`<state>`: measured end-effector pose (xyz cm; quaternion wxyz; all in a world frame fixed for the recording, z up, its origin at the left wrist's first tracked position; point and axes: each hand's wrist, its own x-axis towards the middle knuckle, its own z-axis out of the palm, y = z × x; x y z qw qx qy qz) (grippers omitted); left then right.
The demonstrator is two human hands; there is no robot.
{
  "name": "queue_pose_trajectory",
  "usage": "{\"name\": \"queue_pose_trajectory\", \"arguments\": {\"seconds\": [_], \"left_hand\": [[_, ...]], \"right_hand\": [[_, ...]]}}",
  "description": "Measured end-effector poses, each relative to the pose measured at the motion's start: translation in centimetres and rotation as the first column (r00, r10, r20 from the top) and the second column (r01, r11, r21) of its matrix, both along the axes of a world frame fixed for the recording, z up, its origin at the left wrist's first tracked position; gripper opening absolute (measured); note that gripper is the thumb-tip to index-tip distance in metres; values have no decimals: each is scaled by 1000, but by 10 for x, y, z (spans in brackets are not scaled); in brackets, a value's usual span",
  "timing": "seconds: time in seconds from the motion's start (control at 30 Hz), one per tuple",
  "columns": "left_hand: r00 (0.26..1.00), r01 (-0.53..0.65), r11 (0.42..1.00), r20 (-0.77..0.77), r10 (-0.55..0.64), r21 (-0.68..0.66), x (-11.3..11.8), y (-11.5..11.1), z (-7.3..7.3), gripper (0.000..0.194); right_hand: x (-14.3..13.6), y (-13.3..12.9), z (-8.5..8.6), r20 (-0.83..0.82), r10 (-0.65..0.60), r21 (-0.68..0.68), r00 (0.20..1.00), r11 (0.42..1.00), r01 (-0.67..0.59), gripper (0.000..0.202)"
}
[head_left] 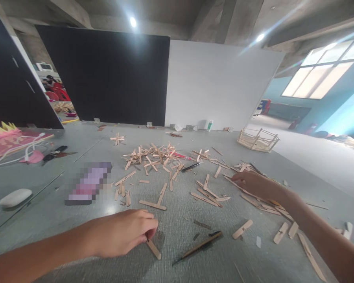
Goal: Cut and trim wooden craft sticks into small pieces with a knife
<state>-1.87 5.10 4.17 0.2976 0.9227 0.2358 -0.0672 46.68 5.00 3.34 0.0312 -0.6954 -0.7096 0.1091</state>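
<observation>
My left hand (129,232) is closed in a pinch at the near middle of the table, on the upper end of a short wooden craft stick (154,250) that slants down to the right. To the right, my right hand (252,184) reaches across with fingers together and bent down, closed on a long craft stick (228,178) beside a heap of sticks (244,167). Its fingertips are partly hidden. Between the hands, two sticks form a T shape (157,205). A thin brown craft knife or pen-like tool (199,246) lies close to the left hand.
A pile of craft sticks (153,155), a black pen-like tool (191,167) and a blurred phone-like slab (90,182) lie on the table. A white mouse (15,197) sits at left. A stick-built frame (258,140) stands far right, near upright black (112,78) and white boards (218,82).
</observation>
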Motion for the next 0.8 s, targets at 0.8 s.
{"name": "queue_pose_trajectory", "arguments": {"seconds": [0.8], "left_hand": [[1000,1,1000,-3,-1,31,1,0,1,17]], "right_hand": [[1,18,-16,242,-23,-171,970,983,66,21]]}}
